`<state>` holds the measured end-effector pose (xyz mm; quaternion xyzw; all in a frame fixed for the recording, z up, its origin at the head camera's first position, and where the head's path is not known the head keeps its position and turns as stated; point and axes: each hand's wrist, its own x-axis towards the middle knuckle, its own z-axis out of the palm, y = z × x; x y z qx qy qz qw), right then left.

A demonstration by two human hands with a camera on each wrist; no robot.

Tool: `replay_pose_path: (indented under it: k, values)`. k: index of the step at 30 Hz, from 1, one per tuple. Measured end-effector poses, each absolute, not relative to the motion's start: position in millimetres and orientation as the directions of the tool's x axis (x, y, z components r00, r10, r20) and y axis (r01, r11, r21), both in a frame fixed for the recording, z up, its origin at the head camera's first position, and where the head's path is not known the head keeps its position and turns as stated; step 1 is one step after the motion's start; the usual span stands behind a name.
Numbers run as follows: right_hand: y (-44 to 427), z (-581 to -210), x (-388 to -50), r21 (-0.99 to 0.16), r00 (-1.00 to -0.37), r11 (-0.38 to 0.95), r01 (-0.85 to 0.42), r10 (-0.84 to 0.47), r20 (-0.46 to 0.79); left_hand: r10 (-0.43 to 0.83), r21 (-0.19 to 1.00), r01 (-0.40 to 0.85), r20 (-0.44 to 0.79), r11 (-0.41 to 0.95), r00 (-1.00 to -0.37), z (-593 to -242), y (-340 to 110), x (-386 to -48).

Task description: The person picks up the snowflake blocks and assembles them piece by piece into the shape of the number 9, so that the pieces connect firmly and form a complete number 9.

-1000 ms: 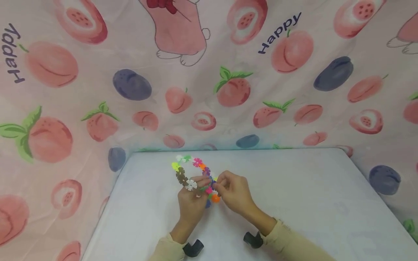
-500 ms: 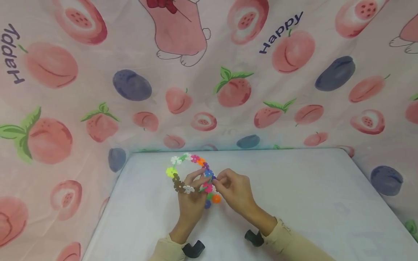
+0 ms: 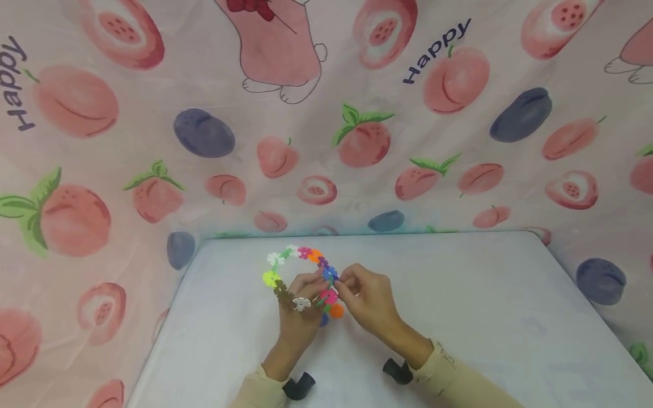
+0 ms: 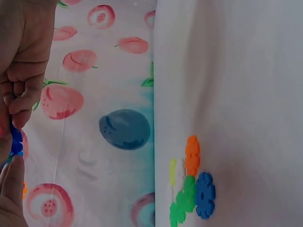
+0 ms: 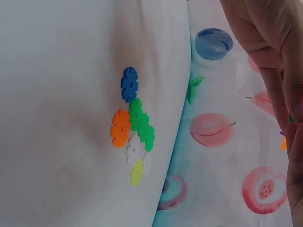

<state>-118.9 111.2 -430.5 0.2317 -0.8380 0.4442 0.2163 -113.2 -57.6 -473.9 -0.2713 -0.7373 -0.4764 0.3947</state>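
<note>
Colourful notched plastic flower discs, linked edge to edge, form a ring-shaped chain raised over the table in the head view. My left hand holds the chain near its right side, with the brown and white discs hanging across the back of the hand. From the right, my right hand pinches the same stretch beside a blue disc. Both sets of fingertips meet there. The left wrist view shows a dark blue disc between the fingers; the right wrist view cuts off most of the pinch.
Loose flower discs lie on the white table below the hands: an orange disc, a blue disc, green discs, white discs and a yellow disc. A fruit-print cloth hangs behind the table.
The chain's free loop first swung left and spread wider, then sank slightly in front of the left hand. The right hand stays almost in place, pinching.
</note>
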Motion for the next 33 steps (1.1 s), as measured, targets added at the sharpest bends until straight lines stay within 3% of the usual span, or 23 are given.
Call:
replay_pose_path:
  k: [4, 8, 13, 20, 27, 33]
  values:
    - [113.7, -433.1, -119.5, -0.671, -0.816, 0.478, -0.566, -0.208, 0.54, 0.037, 0.526, 0.76, 0.813, 0.381, -0.581, -475.1, -58.9, -111.6]
    - [118.4, -438.0, -122.4, -0.742, -0.865, 0.449, -0.498, -0.191, 0.465, 0.078, 0.585, 0.694, 0.739, 0.42, -0.669, -477.2, -61.1, -109.5]
    - [123.0, -438.5, -126.1, -0.821, -0.926, 0.43, -0.377, -0.158, 0.342, 0.076, 0.786, 0.517, 0.525, 0.34, -0.848, -477.0, -64.1, -109.4]
    - [123.9, -438.1, -125.4, -0.84, -0.939, 0.42, -0.343, -0.176, 0.295, 0.002, 0.965, 0.219, 0.221, 0.143, -0.975, -472.4, -64.8, -112.2]
    - [122.8, -438.8, -125.2, -0.814, -0.921, 0.432, -0.387, -0.219, 0.321, -0.048, 0.962, -0.098, -0.114, -0.254, -0.992, -462.2, -59.2, -114.8]
    - [123.1, -439.4, -127.0, -0.816, -0.92, 0.431, -0.386, -0.245, 0.306, -0.09, 0.938, -0.245, -0.273, -0.244, -0.958, -455.9, -55.5, -116.7]
